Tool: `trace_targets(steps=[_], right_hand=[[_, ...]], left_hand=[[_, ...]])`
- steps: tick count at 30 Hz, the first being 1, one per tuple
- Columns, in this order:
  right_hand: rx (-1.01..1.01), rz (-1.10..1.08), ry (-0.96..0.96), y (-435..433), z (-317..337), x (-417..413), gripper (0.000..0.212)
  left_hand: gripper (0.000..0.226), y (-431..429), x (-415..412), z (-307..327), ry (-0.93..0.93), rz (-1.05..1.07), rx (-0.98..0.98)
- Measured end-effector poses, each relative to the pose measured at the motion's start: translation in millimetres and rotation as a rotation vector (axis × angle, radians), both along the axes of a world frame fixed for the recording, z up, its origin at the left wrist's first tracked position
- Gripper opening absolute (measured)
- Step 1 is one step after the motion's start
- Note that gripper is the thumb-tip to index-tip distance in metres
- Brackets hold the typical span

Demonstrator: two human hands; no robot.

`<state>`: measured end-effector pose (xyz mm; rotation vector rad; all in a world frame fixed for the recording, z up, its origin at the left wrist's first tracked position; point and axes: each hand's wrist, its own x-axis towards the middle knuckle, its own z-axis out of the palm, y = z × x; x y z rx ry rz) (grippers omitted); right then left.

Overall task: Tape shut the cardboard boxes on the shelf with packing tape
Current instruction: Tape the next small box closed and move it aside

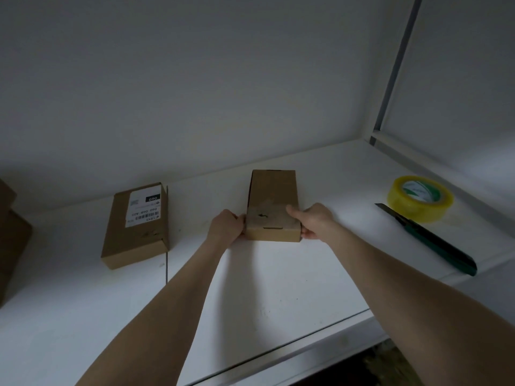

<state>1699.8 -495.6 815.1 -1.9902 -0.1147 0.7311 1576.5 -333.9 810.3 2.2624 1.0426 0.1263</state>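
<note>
A small brown cardboard box [273,199] lies flat on the white shelf [278,288], near the middle. My left hand [226,225] grips its near left corner with curled fingers. My right hand [313,220] holds the near right corner, thumb on the top face and fingers down the side. A strip of tape seems to cross the near end of the lid. A second brown box [136,227] with a white shipping label lies to the left. The roll of yellowish packing tape [420,197] sits at the right, untouched.
A green utility knife [429,238] with its blade out lies beside the tape roll at the right. More cardboard boxes [11,240] are stacked at the far left edge. The shelf's back wall rises close behind the boxes, and a metal post [395,65] stands at the right rear corner.
</note>
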Motion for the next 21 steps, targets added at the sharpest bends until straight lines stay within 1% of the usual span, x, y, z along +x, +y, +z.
trace_targets(steps=[1, 2, 3, 4, 5, 6, 7, 8, 9, 10, 11, 12, 15, 18, 21], right_hand=[[-0.034, 0.004, -0.036, -1, 1, -1, 0.05], [-0.13, 0.014, -0.161, -3, 4, 0, 0.048], [-0.263, 0.013, -0.368, -6, 8, 0, 0.044], [-0.349, 0.016, -0.6, -8, 12, 0, 0.04], [-0.353, 0.054, -0.784, -9, 16, -3, 0.037], [-0.304, 0.152, -0.901, -8, 20, -10, 0.036], [-0.271, 0.315, -0.968, -6, 19, -16, 0.039], [-0.279, 0.501, -1.009, -3, 16, -25, 0.042], [-0.328, 0.657, -1.038, 0, 5, -30, 0.046], [-0.391, 0.76, -1.05, 1, -3, -36, 0.049], [-0.429, 0.79, -1.026, 0, -10, -39, 0.052], [-0.441, 0.773, -0.974, -2, -14, -39, 0.055], [-0.411, 0.625, -0.802, -1, -12, -45, 0.06], [-0.324, 0.493, -0.597, 6, -7, -48, 0.066], [-0.251, 0.433, -0.544, 8, -9, -46, 0.074]], left_hand=[[0.031, 2, -2, 1, 0.007, 0.024, 0.049], [0.026, 4, -5, 2, 0.0, 0.061, 0.113], [0.026, 5, -8, 4, -0.025, 0.085, 0.18], [0.03, 3, -9, 6, -0.073, 0.071, 0.228], [0.035, 0, -9, 7, -0.135, 0.023, 0.241], [0.04, -8, -8, 7, -0.187, -0.05, 0.233], [0.044, -16, -4, 5, -0.21, -0.144, 0.225], [0.047, -25, -1, 2, -0.2, -0.246, 0.24], [0.048, -33, 2, -3, -0.165, -0.334, 0.269], [0.048, -38, 4, -7, -0.123, -0.398, 0.301], [0.048, -39, 6, -8, -0.088, -0.423, 0.308], [0.049, -40, 5, -8, -0.072, -0.414, 0.283], [0.054, -47, 1, -5, -0.116, -0.305, 0.133], [0.06, -58, -1, -4, -0.194, -0.167, -0.045], [0.056, -56, 1, -6, -0.248, -0.049, -0.174]])
